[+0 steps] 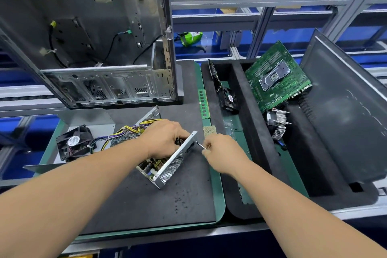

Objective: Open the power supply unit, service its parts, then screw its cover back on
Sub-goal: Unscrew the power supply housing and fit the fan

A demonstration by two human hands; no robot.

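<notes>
Head view, and nearest us the dark mat (146,201) on the table carries the open power supply unit (167,165), tilted up on one edge, circuit board showing inside. Left hand (163,138) curls over its upper wall, fingers hooked inside, gripping it. Right hand (222,153) sits just beside the unit's right end, pinching a thin screwdriver (201,146) whose tip meets the perforated wall. Left of that, a black fan (73,142) hangs off the yellow and purple wire bundle (125,132); its round label is too small to read. Just beyond the right hand lies a CPU chip (209,131), then a green RAM stick (203,103). Further right, a foam tray (240,90) holds a cooler fan (229,98), a finned heatsink (278,125) and a green motherboard (276,77). Farthest back stands the emptied computer case (94,37).
</notes>
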